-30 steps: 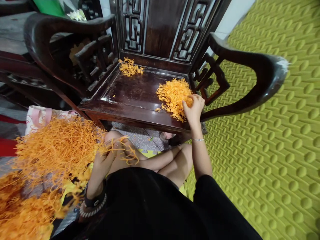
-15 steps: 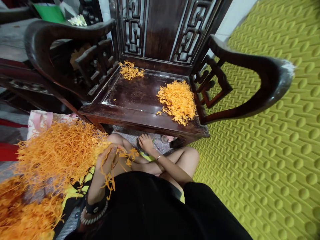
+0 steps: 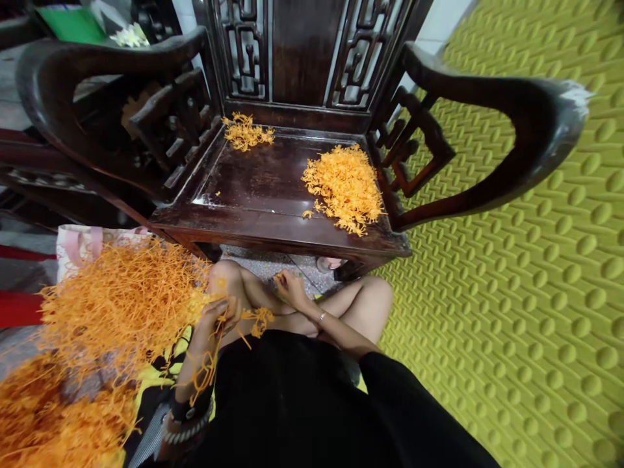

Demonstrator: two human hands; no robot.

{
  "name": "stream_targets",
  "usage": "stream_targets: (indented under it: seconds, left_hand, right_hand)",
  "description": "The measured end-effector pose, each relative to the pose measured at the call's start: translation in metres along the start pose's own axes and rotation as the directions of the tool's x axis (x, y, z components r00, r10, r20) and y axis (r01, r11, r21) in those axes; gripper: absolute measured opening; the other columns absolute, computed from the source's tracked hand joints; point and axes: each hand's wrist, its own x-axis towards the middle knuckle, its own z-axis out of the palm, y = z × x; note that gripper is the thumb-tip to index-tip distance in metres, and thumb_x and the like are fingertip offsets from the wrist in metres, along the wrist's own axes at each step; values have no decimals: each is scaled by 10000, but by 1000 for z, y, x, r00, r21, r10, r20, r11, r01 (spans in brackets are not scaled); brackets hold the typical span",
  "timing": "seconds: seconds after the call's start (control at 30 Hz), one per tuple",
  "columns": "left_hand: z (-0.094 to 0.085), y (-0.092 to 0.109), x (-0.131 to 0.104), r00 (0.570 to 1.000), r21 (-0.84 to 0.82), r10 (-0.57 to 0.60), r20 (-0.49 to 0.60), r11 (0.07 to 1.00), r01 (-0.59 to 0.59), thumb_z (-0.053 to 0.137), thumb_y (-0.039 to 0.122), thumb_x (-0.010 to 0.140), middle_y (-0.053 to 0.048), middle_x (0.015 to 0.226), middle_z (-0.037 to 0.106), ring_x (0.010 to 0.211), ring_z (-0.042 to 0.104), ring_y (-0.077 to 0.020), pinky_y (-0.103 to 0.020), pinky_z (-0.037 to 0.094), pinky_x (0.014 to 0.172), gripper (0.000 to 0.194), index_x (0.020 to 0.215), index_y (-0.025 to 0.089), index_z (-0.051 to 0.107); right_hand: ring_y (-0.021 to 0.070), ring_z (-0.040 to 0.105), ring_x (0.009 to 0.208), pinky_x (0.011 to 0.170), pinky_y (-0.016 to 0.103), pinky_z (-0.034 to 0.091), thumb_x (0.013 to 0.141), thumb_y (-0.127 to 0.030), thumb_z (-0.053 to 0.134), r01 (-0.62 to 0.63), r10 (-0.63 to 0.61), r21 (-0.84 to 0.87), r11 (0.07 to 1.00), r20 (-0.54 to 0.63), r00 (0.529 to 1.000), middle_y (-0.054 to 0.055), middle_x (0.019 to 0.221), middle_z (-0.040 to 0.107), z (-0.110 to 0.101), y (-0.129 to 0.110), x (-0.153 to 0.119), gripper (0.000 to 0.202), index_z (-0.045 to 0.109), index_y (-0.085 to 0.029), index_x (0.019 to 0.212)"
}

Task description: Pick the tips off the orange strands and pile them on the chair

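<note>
My left hand (image 3: pixel 221 313) is closed around several thin orange strands (image 3: pixel 207 374) above my folded legs. Some of them dangle past the wrist, while a small frilly orange cluster (image 3: pixel 260 320) sticks out to the right of the fingers. Over the floor between my knees and the chair, my right hand (image 3: pixel 292 289) has its fingers curled together. A small dark orange bit shows at those fingertips, too small to name. Left of my left hand lies a big heap of long orange strands (image 3: pixel 127 302).
A dark wooden armchair (image 3: pixel 263 188) stands before me. On its seat are a large pile of short orange claw-like pieces (image 3: pixel 346 188) and a smaller pile (image 3: pixel 246 133). A white bag with pink handles (image 3: pixel 73 250) is at left. Yellow bumpy matting (image 3: pixel 511 312) lies right.
My right hand's fingers, spread low near the floor before, are now curled together and slightly raised. My left hand still holds the strands, a little lower in view. The camera view has shifted slightly.
</note>
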Motion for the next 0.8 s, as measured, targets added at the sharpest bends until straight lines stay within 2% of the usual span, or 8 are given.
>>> stream_targets:
  seconds: [0.1, 0.2, 0.27, 0.33, 0.43, 0.53, 0.63, 0.8]
  left_hand:
    - [11, -3, 6, 992, -105, 12, 127, 995, 1, 538, 421, 818, 43, 469, 273, 449, 226, -93, -278, 222, 488, 448, 496, 198, 321]
    - [24, -4, 10, 979, -132, 7, 204, 991, 21, 508, 418, 872, 37, 480, 277, 457, 253, -98, -284, 208, 491, 467, 504, 197, 325]
    - [32, -3, 12, 961, -187, 16, 275, 982, 37, 494, 425, 880, 43, 464, 252, 439, 224, -93, -284, 177, 474, 478, 499, 195, 319]
    - [38, -2, 15, 941, -246, 29, 338, 968, 58, 488, 426, 877, 51, 452, 222, 426, 184, -86, -282, 157, 463, 480, 498, 193, 307]
    - [46, -3, 19, 922, -256, 45, 385, 965, 60, 480, 429, 886, 51, 452, 231, 429, 179, -88, -282, 161, 463, 478, 505, 194, 312]
    - [54, -4, 23, 898, -218, 55, 437, 975, 46, 484, 433, 898, 47, 461, 261, 439, 196, -93, -289, 175, 475, 470, 514, 194, 359]
    - [64, 0, 25, 862, -177, 23, 506, 981, 78, 487, 457, 894, 42, 469, 285, 455, 205, -99, -295, 194, 501, 469, 518, 199, 380]
    - [76, 11, 23, 870, -101, -58, 490, 987, 123, 479, 498, 882, 32, 479, 303, 474, 216, -103, -298, 179, 509, 487, 514, 204, 359]
  right_hand:
    - [156, 524, 778, 864, 343, 355, 943, -341, 420, 135, -125, 31, 990, -215, 969, 39, 755, 594, -72, -19, 3, 271, 526, -180, 753]
    - [202, 514, 863, 932, 436, 317, 936, -352, 408, 180, -139, -21, 984, -722, 678, 57, 788, 593, -165, -12, 36, 278, 542, -191, 754]
    - [247, 493, 969, 962, 506, 289, 907, -376, 449, -10, -4, -12, 1000, -807, 590, 85, 892, 608, -214, 9, 69, 245, 564, -185, 808]
    - [306, 466, 1039, 969, 581, 259, 835, -396, 545, -196, 141, 17, 980, -755, 640, 123, 936, 615, -239, 34, 96, 238, 577, -167, 782]
    - [335, 470, 1064, 996, 631, 213, 760, -428, 630, -313, 290, 98, 945, -695, 658, 150, 1004, 620, -240, 49, 101, 293, 601, -145, 827]
    - [236, 539, 978, 949, 454, 364, 843, -436, 557, -10, 149, 188, 982, -746, 650, 95, 1005, 634, -220, 22, 61, 276, 602, -171, 904]
    - [137, 527, 673, 745, 298, 408, 895, -451, 508, 324, -124, 243, 914, -594, 795, 9, 653, 575, -198, -20, 11, 352, 543, -185, 667]
    - [70, 379, 508, 542, 219, 314, 852, -483, 585, 358, -363, 578, 734, -112, 925, -49, 536, 455, -173, -50, -20, 384, 516, -166, 646]
